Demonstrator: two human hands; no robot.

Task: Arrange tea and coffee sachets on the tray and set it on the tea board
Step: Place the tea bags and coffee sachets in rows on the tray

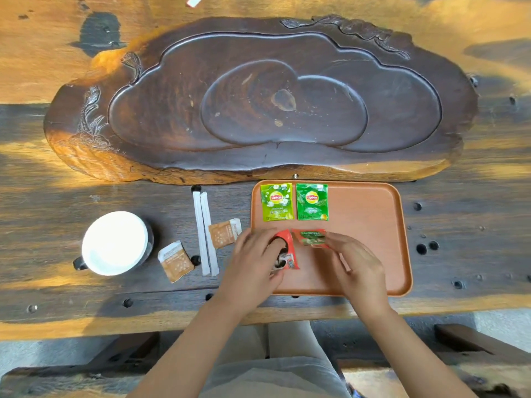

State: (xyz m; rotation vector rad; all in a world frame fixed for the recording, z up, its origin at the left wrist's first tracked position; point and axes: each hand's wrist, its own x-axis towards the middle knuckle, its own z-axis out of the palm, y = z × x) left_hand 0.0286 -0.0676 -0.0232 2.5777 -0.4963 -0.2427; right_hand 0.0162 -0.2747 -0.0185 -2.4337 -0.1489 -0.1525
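On the near side of the dark, worn tabletop [57, 173] lies an orange-brown tray [365, 225] with rounded corners and a low rim, just in front of the carved dark tea board [258, 96] and not on it. Two green Lipton tea sachets sit upright side by side at the tray's far left: a lime one [276, 201] and a darker one [312, 201]. Below them, the left hand [253, 268] pinches a red coffee sachet [287, 251] between its fingers, while the right hand [356, 268] pinches a red-and-green sachet [313, 238]. Left of the tray lie two white sticks [205, 234], two tan sachets [175, 261] and a white-lidded mug [115, 242].
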